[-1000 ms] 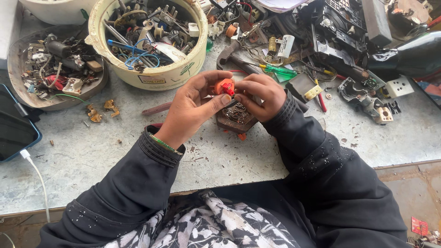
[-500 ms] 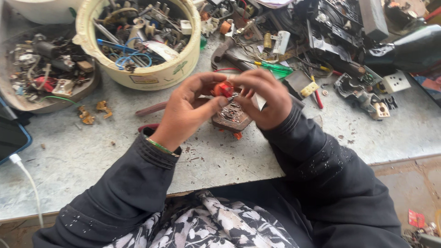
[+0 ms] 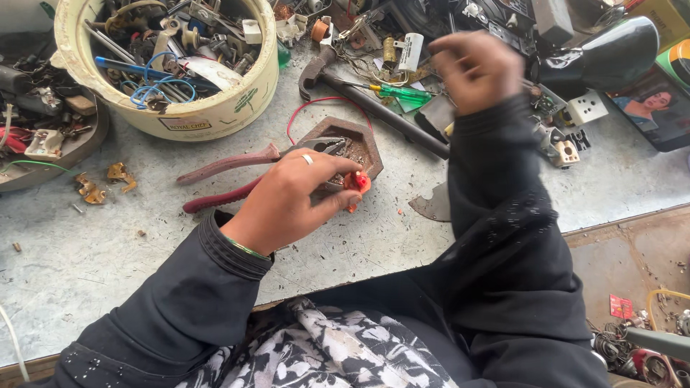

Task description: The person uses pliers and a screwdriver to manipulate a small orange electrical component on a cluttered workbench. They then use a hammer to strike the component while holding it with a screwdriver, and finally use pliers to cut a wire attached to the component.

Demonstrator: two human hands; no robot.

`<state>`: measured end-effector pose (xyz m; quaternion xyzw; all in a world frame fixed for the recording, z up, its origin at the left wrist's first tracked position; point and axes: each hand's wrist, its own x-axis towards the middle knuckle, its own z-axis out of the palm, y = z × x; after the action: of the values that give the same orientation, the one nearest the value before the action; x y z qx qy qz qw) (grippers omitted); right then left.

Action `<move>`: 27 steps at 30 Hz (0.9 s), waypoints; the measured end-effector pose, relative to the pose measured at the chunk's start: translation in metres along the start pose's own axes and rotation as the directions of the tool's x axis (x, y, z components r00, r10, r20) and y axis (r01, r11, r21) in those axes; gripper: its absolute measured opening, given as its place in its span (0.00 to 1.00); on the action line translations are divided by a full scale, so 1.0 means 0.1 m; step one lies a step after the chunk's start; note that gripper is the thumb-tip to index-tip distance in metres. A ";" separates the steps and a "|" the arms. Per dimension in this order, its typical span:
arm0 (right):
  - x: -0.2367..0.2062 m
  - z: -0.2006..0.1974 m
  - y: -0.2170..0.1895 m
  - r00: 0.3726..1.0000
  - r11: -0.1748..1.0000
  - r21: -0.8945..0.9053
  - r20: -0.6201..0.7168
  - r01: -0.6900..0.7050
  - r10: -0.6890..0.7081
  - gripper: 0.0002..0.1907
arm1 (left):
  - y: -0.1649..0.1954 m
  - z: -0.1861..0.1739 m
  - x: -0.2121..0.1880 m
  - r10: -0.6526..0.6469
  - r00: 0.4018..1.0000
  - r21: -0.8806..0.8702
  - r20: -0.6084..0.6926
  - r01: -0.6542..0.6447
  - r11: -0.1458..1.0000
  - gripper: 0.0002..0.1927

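The left hand pinches a small red part beside the pliers. The right hand is up, fingers curled; I cannot tell its grip.

You're at a scuffed, pale grey worktop, speckled with debris. Its front edge runs diagonally; below right is stained brownish floor. Flat, even light, no hard shadows.

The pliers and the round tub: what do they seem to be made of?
Pliers: dull grey metal jaws; the handles look sleeved in worn red plastic or rubber, matte and scuffed. Tub: probably cream plastic, with a smooth thin wall, rolled rim and grimy stains.
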<state>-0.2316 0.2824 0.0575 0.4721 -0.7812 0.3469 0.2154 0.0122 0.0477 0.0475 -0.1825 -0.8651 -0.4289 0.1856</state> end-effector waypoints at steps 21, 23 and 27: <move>-0.09 0.98 0.05 0.988 0.945 -0.307 0.139 0.109 -0.069 0.10 | -0.08 0.03 -0.02 -0.009 0.998 0.291 -0.070 0.029 0.956 0.23; -0.05 1.01 0.07 0.991 0.931 -0.353 0.126 0.091 -0.049 0.09 | -0.06 0.00 0.00 -0.029 0.997 0.275 -0.076 0.049 0.960 0.23; 0.01 0.95 0.00 0.997 0.945 -0.326 0.072 0.009 0.015 0.11 | 0.02 -0.05 0.00 -0.052 0.993 0.274 -0.106 0.080 0.958 0.22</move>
<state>-0.2330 0.2113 -0.0049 0.4413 -0.8359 0.1957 0.2611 0.0139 0.0447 0.0521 -0.1044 -0.9123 -0.3175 0.2369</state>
